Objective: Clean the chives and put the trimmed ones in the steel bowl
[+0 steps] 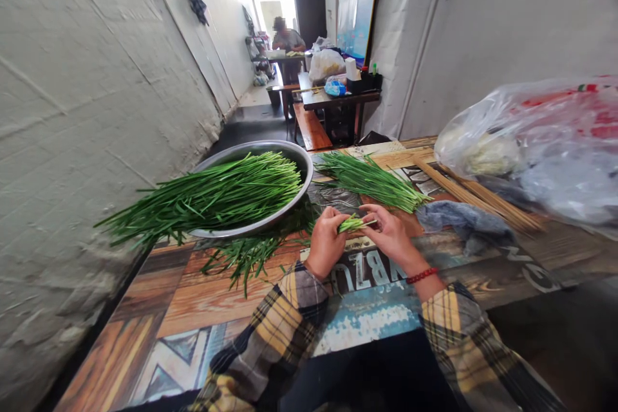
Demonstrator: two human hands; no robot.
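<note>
Above the near middle of the table, my left hand [327, 239] is closed around a small bunch of garlic chives [351, 224], whose pale cut ends point right. My right hand [392, 237], with a red bead bracelet [421, 275] at the wrist, pinches at those ends; a thin pale strip shows there, too small to make out. On the left, a metal basin [309, 164] holds a large heap of chives [232, 190], their leaves hanging over its rim. Another pile of chives [381, 183] lies on the table beyond my hands. Loose leaves [246, 254] lie below the basin.
A grey cloth [466, 222] lies right of my hands, beside long wooden skewers [477, 196]. Clear plastic bags [545, 148] bulge at the table's right end. A whitewashed wall [96, 109] runs along the left. Farther off, a person [288, 38] is at another table.
</note>
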